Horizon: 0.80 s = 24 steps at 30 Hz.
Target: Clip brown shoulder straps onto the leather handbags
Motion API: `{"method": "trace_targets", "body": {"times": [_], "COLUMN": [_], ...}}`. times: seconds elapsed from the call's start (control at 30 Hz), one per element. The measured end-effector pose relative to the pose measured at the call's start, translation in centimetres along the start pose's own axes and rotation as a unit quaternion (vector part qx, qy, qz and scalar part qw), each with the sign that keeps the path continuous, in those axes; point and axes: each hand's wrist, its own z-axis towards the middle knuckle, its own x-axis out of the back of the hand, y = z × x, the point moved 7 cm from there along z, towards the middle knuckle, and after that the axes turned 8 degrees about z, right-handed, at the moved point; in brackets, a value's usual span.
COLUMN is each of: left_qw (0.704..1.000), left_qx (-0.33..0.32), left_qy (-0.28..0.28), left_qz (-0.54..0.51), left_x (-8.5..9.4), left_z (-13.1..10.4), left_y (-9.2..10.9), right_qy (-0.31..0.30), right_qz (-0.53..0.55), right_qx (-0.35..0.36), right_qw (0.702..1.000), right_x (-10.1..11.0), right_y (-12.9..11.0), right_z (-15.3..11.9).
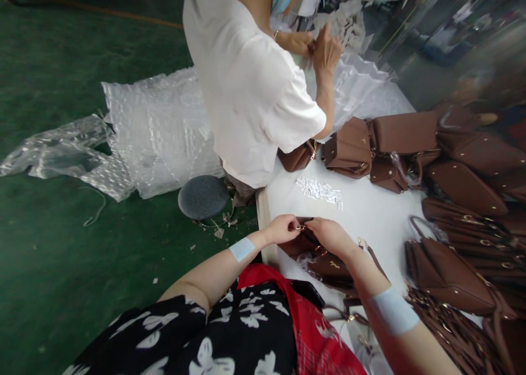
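Note:
A brown handbag (333, 266) with gold-coloured metal fittings lies at the near edge of the white table (370, 221). At its upper edge, my left hand (284, 228) pinches a small gold-coloured clasp. My right hand (329, 233) is closed on the bag's edge just to the right, its fingertips close to the same clasp. Clear plastic wrap hangs on the bag's front. Beyond my hands lies a pile of small white tags (319, 191).
Several brown handbags (464, 186) crowd the table's right and far sides. A person in a white shirt (250, 84) stands beyond, hands raised over plastic sheeting. A round stool (203, 197) and bubble wrap (160, 128) are at the left. Brown straps (447, 331) lie near my right arm.

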Motion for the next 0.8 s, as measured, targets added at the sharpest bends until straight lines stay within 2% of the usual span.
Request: {"method": "trace_targets", "body": {"times": [0.23, 0.43, 0.57, 0.8], "left_qw": [0.999, 0.999, 1.0, 0.993], "left_qx": [-0.037, -0.024, 0.006, 0.08], "left_qy": [0.02, 0.024, 0.013, -0.041], "left_qz": [0.022, 0.017, 0.0, -0.072], "left_x": [0.6, 0.5, 0.1, -1.8], "left_z": [-0.7, -0.6, -0.5, 0.0], "left_y": [1.4, 1.4, 0.7, -1.8], "right_qy": [0.019, 0.006, -0.004, -0.007], "right_qz": [-0.02, -0.061, -0.069, -0.065], "right_qx": [0.009, 0.001, -0.005, 0.011], "right_qw": [1.0, 0.998, 0.998, 0.998], "right_x": [0.7, 0.6, 0.1, 0.0], "right_y": [-0.1, -0.4, -0.6, -1.2], "right_z": [-0.3, -0.4, -0.2, -0.4]}}
